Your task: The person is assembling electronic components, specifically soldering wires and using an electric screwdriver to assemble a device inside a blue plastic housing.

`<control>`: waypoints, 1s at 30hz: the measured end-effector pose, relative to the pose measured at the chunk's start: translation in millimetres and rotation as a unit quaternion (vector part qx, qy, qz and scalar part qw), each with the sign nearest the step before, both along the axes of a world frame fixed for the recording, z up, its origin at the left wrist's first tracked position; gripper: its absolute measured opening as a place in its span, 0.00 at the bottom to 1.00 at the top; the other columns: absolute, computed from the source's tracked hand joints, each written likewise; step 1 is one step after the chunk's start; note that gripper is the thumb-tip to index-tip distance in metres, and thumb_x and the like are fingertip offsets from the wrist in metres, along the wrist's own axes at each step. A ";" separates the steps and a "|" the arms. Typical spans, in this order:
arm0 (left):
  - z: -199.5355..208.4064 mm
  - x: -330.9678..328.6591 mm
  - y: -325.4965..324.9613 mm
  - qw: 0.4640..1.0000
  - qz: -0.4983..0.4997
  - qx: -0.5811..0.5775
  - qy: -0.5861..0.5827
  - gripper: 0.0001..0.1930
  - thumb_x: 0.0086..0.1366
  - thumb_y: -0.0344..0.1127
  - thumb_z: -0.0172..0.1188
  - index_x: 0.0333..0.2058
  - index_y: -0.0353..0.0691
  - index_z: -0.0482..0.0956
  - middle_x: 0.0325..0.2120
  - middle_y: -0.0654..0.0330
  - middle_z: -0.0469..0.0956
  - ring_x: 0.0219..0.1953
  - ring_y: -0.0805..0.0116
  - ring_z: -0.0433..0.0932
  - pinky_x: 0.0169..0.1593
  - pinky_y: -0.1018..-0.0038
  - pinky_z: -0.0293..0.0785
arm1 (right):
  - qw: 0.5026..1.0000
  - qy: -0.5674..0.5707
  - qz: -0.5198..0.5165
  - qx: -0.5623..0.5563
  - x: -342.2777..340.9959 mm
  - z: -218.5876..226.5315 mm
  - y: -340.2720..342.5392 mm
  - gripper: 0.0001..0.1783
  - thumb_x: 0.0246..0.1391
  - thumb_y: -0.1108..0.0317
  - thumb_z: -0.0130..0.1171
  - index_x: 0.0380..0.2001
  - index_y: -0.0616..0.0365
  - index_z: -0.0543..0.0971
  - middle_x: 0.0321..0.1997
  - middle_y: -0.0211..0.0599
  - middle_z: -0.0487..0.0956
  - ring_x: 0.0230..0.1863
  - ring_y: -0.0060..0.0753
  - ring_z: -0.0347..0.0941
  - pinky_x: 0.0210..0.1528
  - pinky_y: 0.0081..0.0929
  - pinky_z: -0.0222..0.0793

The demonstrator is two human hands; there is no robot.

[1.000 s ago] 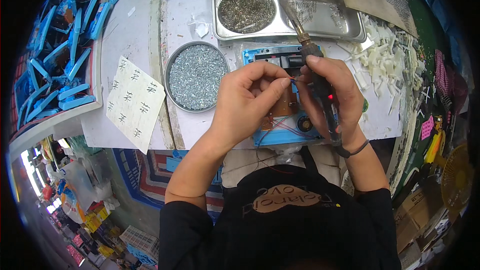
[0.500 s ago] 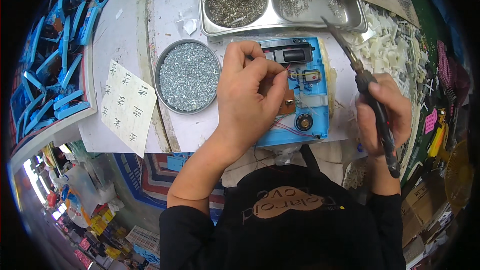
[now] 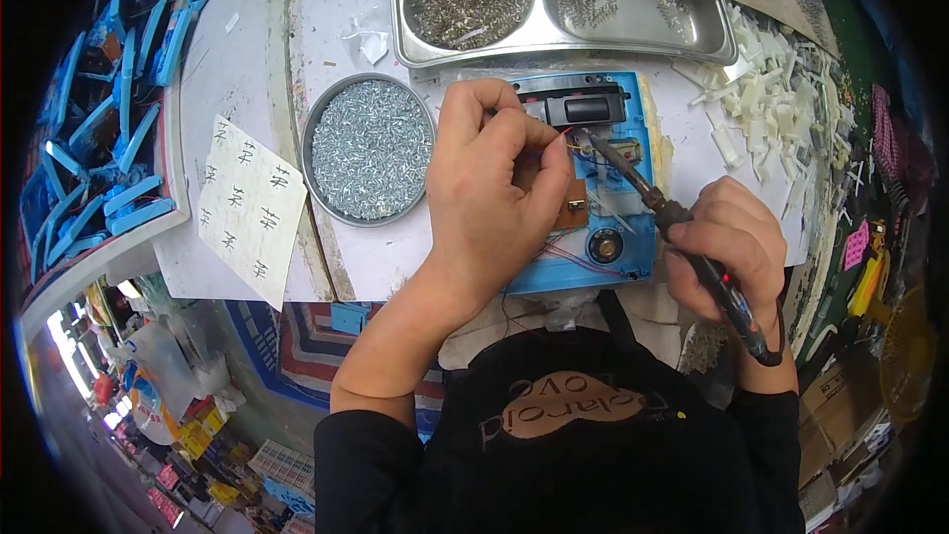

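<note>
1. Open blue casing (image 3: pixel 641 262) laid on the white table, at 12 o'clock from the torso.
2. By the left hand (image 3: pixel 492 188), at the casing's 9 o'clock, a thin red wire (image 3: pixel 566 133) is held in a narrow pinch of thumb and forefinger.
3. By the right hand (image 3: pixel 730 245), at 4 o'clock, a soldering iron (image 3: pixel 676 222) is gripped firmly by its dark handle, aimed toward 11. Tip just beside the left fingertips; contact with the wire cannot be told.
4. Brown circuit board (image 3: pixel 575 208) partly covered by the left hand; round speaker (image 3: pixel 604 245) seen near 6 o'clock.
5. Bowl of screws (image 3: pixel 369 150) set at 9 o'clock.
</note>
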State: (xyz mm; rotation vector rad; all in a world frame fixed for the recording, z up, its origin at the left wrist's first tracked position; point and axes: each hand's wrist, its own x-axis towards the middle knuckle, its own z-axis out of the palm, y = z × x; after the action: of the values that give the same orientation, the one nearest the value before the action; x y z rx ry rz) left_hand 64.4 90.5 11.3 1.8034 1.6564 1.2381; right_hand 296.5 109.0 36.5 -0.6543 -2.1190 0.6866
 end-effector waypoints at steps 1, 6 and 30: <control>-0.8 -0.3 0.3 1.000 -0.004 0.009 0.004 0.05 0.53 0.22 0.69 0.28 0.34 0.81 0.37 0.55 0.72 0.34 0.64 0.74 0.37 0.72 0.72 | 1.000 -0.004 0.002 0.001 -0.6 -0.5 0.1 0.23 0.36 0.83 0.69 0.40 0.56 0.80 0.20 0.32 0.74 0.19 0.36 0.68 0.24 0.30 0.62; -2.5 -0.4 0.5 1.000 -0.008 0.018 0.006 0.06 0.53 0.21 0.68 0.28 0.33 0.79 0.38 0.53 0.71 0.31 0.63 0.74 0.33 0.71 0.73 | 1.000 -0.011 -0.003 0.010 -3.2 -2.0 1.0 0.24 0.35 0.83 0.69 0.41 0.54 0.81 0.20 0.31 0.73 0.19 0.36 0.67 0.24 0.30 0.61; -4.1 2.4 -0.2 1.000 0.002 0.009 0.018 0.07 0.52 0.23 0.69 0.29 0.35 0.79 0.39 0.53 0.71 0.31 0.61 0.78 0.32 0.68 0.76 | 1.000 -0.010 0.013 -0.024 9.8 1.1 7.3 0.16 0.42 0.77 0.69 0.38 0.59 0.81 0.20 0.32 0.73 0.19 0.35 0.67 0.23 0.31 0.61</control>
State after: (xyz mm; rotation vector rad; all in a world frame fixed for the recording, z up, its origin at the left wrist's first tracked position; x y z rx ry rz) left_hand 66.8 90.3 7.2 1.8454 1.6737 1.2318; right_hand 306.3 116.3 37.6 -0.6642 -2.1387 0.7509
